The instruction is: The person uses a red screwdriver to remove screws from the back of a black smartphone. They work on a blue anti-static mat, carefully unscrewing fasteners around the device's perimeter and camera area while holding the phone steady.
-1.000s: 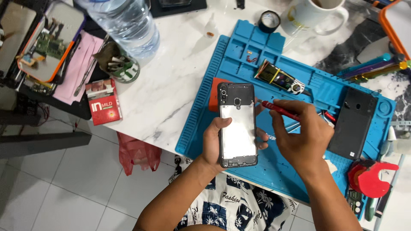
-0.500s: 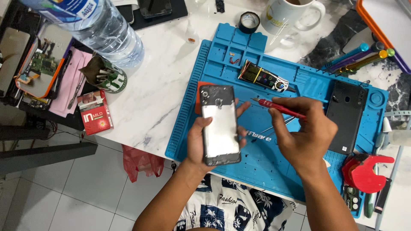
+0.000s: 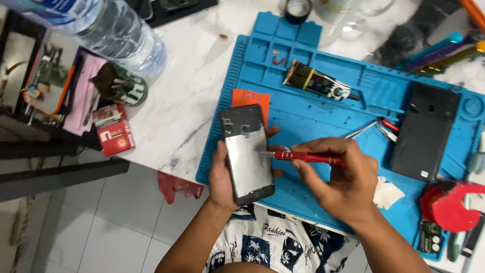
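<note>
Head view: the left hand (image 3: 222, 177) grips a slim opened phone (image 3: 246, 151), its glossy silver inner plate up, above the near-left corner of the ribbed blue mat (image 3: 313, 111). The right hand (image 3: 338, 179) pinches a red metal screwdriver (image 3: 303, 156), tip touching the phone's right edge. A matte black back cover (image 3: 427, 131) lies at the mat's right edge on the marble surface (image 3: 192, 96).

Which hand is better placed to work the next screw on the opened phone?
Probably the right hand: it grips the red screwdriver with its tip at the opened phone. The left hand is wrapped around the phone, holding it above the blue mat.
</note>
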